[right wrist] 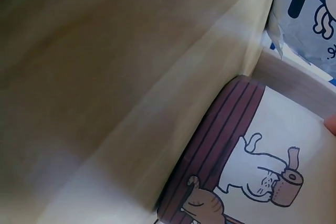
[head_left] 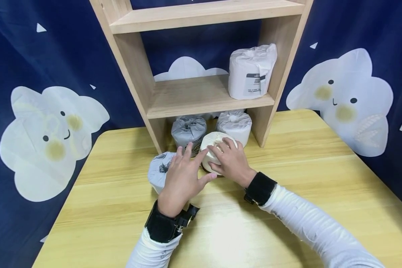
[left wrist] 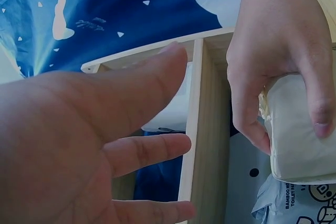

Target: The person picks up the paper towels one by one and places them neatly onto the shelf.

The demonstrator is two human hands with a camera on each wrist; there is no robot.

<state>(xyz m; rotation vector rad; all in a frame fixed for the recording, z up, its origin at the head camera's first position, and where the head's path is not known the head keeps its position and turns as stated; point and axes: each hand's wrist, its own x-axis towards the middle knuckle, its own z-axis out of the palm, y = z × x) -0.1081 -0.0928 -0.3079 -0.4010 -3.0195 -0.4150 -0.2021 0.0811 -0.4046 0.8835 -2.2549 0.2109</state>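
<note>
A pale wooden table stands against a dark blue curtain printed with white smiling clouds and small triangles. At the table's back edge sits a light wood shelf unit with open compartments. On its middle shelf, at the right end, a white wrapped roll stands upright. Under that shelf, on the table, a grey wrapped roll stands at the left and a white one at the right, near each other. In front of the unit, a bluish-grey roll lies on the table at the left.

The cream roll sits on the table just in front of the two rolls under the shelf, right of the bluish-grey one. The right hand grips it from above and the near side, fingers curled over its top and thumb at its left face; in the left wrist view those fingers wrap round its pale paper. The right wrist view shows its wrapper close up, with a brown striped band and a cartoon cat beside a paper roll.

The left hand hovers flat just left of the cream roll, partly over the bluish-grey one, fingers straight and spread, grasping nothing. Its fingertips point toward the shelf unit and its thumb reaches toward the right hand; whether they touch I cannot tell. Both forearms wear white sleeves and black wrist straps.
</note>
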